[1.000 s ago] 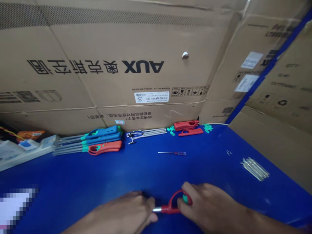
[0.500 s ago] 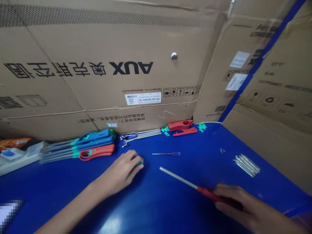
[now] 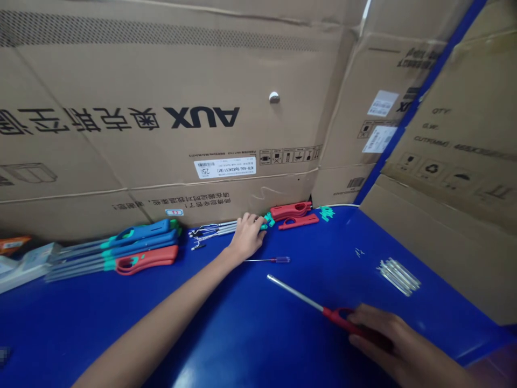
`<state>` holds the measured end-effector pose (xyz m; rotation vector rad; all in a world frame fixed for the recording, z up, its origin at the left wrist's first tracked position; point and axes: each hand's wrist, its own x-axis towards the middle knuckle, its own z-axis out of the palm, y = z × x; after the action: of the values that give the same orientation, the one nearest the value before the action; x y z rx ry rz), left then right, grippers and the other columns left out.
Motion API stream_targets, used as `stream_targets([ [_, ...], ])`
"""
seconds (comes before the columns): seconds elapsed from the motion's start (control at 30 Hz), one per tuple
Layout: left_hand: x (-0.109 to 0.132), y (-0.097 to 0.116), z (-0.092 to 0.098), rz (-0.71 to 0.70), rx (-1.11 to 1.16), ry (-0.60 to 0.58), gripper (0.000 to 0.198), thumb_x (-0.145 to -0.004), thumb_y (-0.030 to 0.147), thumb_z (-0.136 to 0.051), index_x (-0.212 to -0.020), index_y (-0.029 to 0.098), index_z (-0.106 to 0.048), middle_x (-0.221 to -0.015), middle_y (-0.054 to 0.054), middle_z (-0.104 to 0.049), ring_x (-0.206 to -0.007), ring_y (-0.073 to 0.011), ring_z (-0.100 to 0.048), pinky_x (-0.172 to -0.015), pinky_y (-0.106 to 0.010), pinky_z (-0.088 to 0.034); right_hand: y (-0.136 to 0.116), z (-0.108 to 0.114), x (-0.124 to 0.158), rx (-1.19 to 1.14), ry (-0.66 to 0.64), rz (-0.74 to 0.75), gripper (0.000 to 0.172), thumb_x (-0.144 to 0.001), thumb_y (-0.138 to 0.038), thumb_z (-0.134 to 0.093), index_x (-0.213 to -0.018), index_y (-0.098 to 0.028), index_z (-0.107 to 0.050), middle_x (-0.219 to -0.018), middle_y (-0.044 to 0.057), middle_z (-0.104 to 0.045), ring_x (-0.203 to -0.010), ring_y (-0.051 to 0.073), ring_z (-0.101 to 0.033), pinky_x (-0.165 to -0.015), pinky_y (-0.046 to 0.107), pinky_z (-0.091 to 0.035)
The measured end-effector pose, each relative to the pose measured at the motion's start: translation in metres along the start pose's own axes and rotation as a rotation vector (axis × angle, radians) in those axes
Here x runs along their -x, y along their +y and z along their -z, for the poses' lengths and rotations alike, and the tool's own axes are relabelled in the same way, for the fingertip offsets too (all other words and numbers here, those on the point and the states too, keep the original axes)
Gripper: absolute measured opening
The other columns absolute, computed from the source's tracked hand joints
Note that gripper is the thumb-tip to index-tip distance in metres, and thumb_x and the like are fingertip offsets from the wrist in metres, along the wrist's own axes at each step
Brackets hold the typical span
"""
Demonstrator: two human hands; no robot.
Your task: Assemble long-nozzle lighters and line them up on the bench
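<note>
My right hand (image 3: 383, 337) grips the red handle of a long-nosed lighter (image 3: 311, 306) low on the blue table, its metal tube pointing up and left. My left hand (image 3: 247, 235) is stretched far forward to the cardboard wall, fingers curled over small green plastic pieces (image 3: 268, 220) beside a bundle of metal tubes (image 3: 212, 230). What the fingers hold is hidden. A thin screwdriver (image 3: 269, 260) lies just below that hand.
Finished blue and red lighters (image 3: 133, 249) lie stacked at the left. Two red handle shells (image 3: 291, 214) and more green pieces (image 3: 326, 213) sit at the wall. A pile of clear tubes (image 3: 398, 276) lies right. Cardboard boxes (image 3: 169, 113) wall the blue table (image 3: 121, 312).
My hands were together on the lighter, then parted. My left hand reached forward from mid-table to the green pieces at the wall. The right hand keeps the lighter, now lying flatter.
</note>
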<state>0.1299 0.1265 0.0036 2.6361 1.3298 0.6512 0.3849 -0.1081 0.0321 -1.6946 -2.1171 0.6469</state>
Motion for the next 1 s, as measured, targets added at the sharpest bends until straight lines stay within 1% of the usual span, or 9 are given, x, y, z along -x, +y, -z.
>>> stream_targets([
  [0.13,0.014,-0.015,0.012,0.016,0.031,0.014,0.017,-0.088,0.018,-0.057,-0.104,0.017,-0.063,-0.106,-0.011,-0.065,-0.104,-0.0298,-0.052,-0.088,-0.044,-0.042,0.003,-0.003,-0.01,0.023,0.022,0.046,0.021,-0.092,-0.036,-0.051,-0.098,-0.028,-0.069,-0.1,0.005,-0.072,-0.085,0.022,-0.069,-0.069,0.03,-0.056],
  [0.23,0.026,-0.019,0.029,0.004,0.089,0.016,0.014,-0.091,0.019,-0.053,-0.099,0.016,-0.064,-0.102,-0.008,-0.069,-0.098,-0.0252,-0.058,-0.088,-0.039,-0.045,0.001,-0.006,-0.022,0.05,-0.006,0.09,0.021,-0.093,-0.035,-0.052,-0.105,-0.028,-0.067,-0.108,0.005,-0.07,-0.093,0.021,-0.067,-0.075,0.029,-0.055],
  [0.37,0.061,0.002,0.062,-0.061,0.146,0.009,0.021,-0.096,0.029,-0.049,-0.105,0.017,-0.064,-0.104,-0.006,-0.069,-0.1,-0.0217,-0.06,-0.091,-0.037,-0.047,-0.017,-0.01,-0.045,0.045,-0.061,0.128,0.025,-0.097,-0.034,-0.045,-0.112,-0.027,-0.064,-0.117,0.006,-0.063,-0.099,0.019,-0.064,-0.082,0.029,-0.052],
  [0.43,0.088,0.02,0.077,-0.198,0.109,-0.041,0.024,-0.095,0.032,-0.052,-0.111,0.018,-0.063,-0.11,-0.007,-0.067,-0.111,-0.0256,-0.054,-0.098,-0.044,-0.041,-0.031,-0.012,-0.059,0.034,-0.123,0.156,0.025,-0.098,-0.033,-0.044,-0.112,-0.027,-0.064,-0.118,0.006,-0.058,-0.097,0.018,-0.062,-0.084,0.03,-0.05],
  [0.5,0.114,0.034,0.085,-0.303,0.052,-0.085,0.028,-0.095,0.031,-0.052,-0.119,0.017,-0.059,-0.113,-0.01,-0.066,-0.114,-0.0283,-0.052,-0.097,-0.048,-0.04,-0.048,-0.017,-0.073,0.022,-0.198,0.21,0.023,-0.097,-0.032,-0.045,-0.107,-0.027,-0.065,-0.114,0.004,-0.057,-0.093,0.016,-0.061,-0.083,0.03,-0.049],
  [0.6,0.143,0.038,0.084,-0.232,0.058,-0.234,0.02,-0.095,0.028,-0.054,-0.11,0.018,-0.061,-0.101,-0.007,-0.067,-0.097,-0.0239,-0.059,-0.092,-0.045,-0.044,-0.07,-0.031,-0.093,0.018,-0.265,0.321,0.018,-0.093,-0.026,-0.048,-0.096,-0.024,-0.066,-0.105,0.003,-0.056,-0.092,0.016,-0.058,-0.083,0.03,-0.047],
  [0.7,0.161,0.025,0.077,-0.108,0.096,-0.323,0.011,-0.095,0.023,-0.052,-0.096,0.018,-0.062,-0.088,-0.004,-0.065,-0.085,-0.0204,-0.059,-0.084,-0.039,-0.047,-0.084,-0.051,-0.109,0.039,-0.266,0.42,0.012,-0.088,-0.022,-0.053,-0.089,-0.021,-0.065,-0.107,0.005,-0.056,-0.101,0.019,-0.054,-0.091,0.034,-0.044],
  [0.8,0.175,0.012,0.074,-0.061,0.129,-0.35,0.013,-0.097,0.022,-0.048,-0.096,0.018,-0.061,-0.091,-0.004,-0.064,-0.087,-0.021,-0.058,-0.084,-0.038,-0.048,-0.092,-0.069,-0.118,0.036,-0.272,0.468,0.009,-0.087,-0.023,-0.055,-0.087,-0.02,-0.064,-0.108,0.005,-0.056,-0.102,0.02,-0.053,-0.092,0.037,-0.042],
  [1.0,0.193,0.007,0.07,-0.037,0.108,-0.39,0.01,-0.094,0.024,-0.052,-0.097,0.018,-0.059,-0.097,-0.007,-0.062,-0.1,-0.0248,-0.057,-0.1,-0.049,-0.043,-0.097,-0.088,-0.114,0.018,-0.241,0.482,0.01,-0.087,-0.025,-0.057,-0.09,-0.023,-0.066,-0.115,0.006,-0.055,-0.105,0.021,-0.049,-0.09,0.037,-0.042],
])
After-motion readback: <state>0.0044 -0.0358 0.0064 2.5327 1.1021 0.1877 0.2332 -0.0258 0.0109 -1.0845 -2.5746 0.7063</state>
